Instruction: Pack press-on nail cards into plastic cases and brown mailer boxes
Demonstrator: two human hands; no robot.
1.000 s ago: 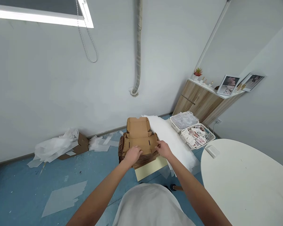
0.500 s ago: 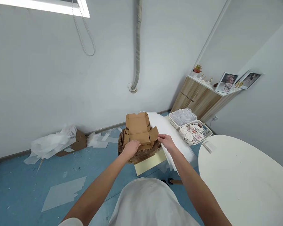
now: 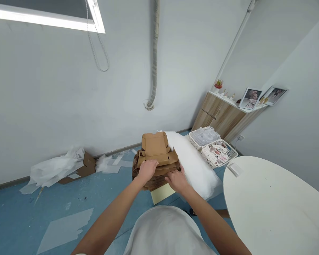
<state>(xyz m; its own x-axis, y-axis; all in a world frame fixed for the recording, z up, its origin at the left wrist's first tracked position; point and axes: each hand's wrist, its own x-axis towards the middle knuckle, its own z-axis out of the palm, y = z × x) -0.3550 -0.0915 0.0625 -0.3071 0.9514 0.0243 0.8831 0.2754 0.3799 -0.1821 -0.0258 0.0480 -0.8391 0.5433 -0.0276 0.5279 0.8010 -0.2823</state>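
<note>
Cardboard sits at frame centre: my left hand [image 3: 148,169] presses, fingers bent, on the near flap of the half-folded box [image 3: 155,148] atop the stack [image 3: 154,181], my right hand [image 3: 177,180] lies spread against the stack's lower-right side, so I'd steady that stack and free just 1 box.

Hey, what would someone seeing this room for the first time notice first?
Dead centre, a half-folded cardboard box sits on a stack of flat cartons, with the left hand on its front edge and the right hand against the stack below. Right of it lies a pile of white padding, with two white baskets beyond; a big round white table fills the lower right corner.
</note>
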